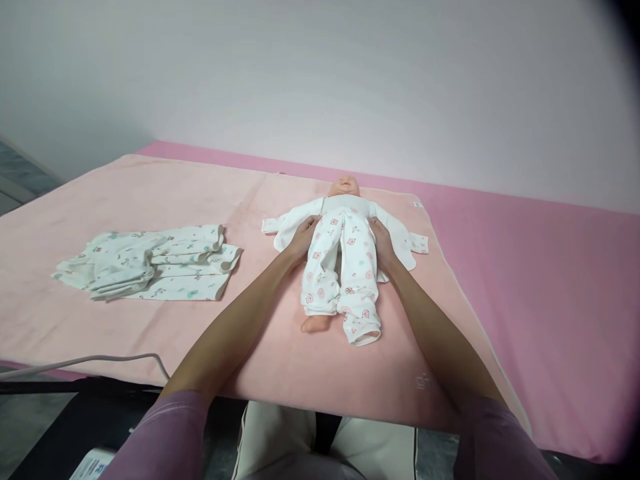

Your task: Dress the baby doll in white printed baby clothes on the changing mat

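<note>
A baby doll (pixel 345 185) lies on its back on the pink mat, its head toward the wall. White patterned pants (pixel 350 250) cover its legs up to the waist; one bare foot shows at the left cuff, the other is mostly inside its cuff. Beneath the doll a white top (pixel 395 227) is spread open, sleeves out to both sides. My left hand (pixel 303 237) is closed at the left side of the pants' waist. On the right side of the waist my right hand (pixel 383 241) is closed too, its fingertips partly hidden by the cloth.
Folded white clothes with a green print (pixel 150 263) lie on the pink mat (pixel 190 193) at the left. A cable (pixel 115 359) runs along the front left edge. Behind the table stands a pale wall. A white object (pixel 93 465) is at the bottom left.
</note>
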`<move>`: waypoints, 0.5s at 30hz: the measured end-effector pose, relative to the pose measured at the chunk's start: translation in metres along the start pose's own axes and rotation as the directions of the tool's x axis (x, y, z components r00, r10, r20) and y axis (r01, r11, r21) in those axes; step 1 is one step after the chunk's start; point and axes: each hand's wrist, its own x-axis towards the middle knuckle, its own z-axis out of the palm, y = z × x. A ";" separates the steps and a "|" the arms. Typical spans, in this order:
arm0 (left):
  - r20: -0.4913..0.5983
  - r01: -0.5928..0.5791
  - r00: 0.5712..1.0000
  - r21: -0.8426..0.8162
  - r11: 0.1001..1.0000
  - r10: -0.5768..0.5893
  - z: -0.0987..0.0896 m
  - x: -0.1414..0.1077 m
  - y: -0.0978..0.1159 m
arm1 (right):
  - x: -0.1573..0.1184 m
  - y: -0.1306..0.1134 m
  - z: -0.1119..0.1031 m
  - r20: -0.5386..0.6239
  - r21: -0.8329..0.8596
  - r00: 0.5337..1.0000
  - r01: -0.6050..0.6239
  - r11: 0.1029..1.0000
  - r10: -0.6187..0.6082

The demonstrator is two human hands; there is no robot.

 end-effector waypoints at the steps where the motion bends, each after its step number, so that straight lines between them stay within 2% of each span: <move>1: -0.013 -0.034 0.999 0.036 0.999 0.034 -0.003 0.002 0.000 | 0.002 0.000 -0.002 -0.005 -0.024 0.999 0.050 0.998 -0.050; 4: 0.002 -0.143 0.989 0.188 0.972 0.145 -0.008 0.005 0.007 | 0.005 -0.004 -0.007 -0.014 -0.158 0.991 0.131 0.979 -0.135; 6: 0.116 -0.229 0.972 0.299 0.926 0.203 -0.008 0.006 0.021 | 0.008 -0.015 -0.008 0.012 -0.321 0.992 0.123 0.939 -0.126; 8: 0.270 -0.321 0.936 0.389 0.864 0.227 -0.004 0.008 0.037 | 0.014 -0.030 -0.008 0.072 -0.502 0.991 0.137 0.854 -0.116; 10: 0.373 -0.403 0.894 0.433 0.806 0.247 0.000 0.011 0.050 | 0.022 -0.044 -0.005 0.165 -0.608 0.975 0.219 0.763 -0.149; 11: 0.389 -0.426 0.884 0.436 0.793 0.261 0.002 0.013 0.054 | 0.027 -0.049 -0.002 0.206 -0.615 0.963 0.266 0.742 -0.175; 13: 0.353 -0.403 0.897 0.406 0.820 0.266 0.005 0.019 0.053 | 0.033 -0.051 0.003 0.210 -0.570 0.958 0.282 0.772 -0.195; 15: 0.248 -0.305 0.942 0.351 0.885 0.226 0.004 0.023 0.042 | 0.034 -0.043 0.007 0.089 -0.489 0.988 0.151 0.859 -0.123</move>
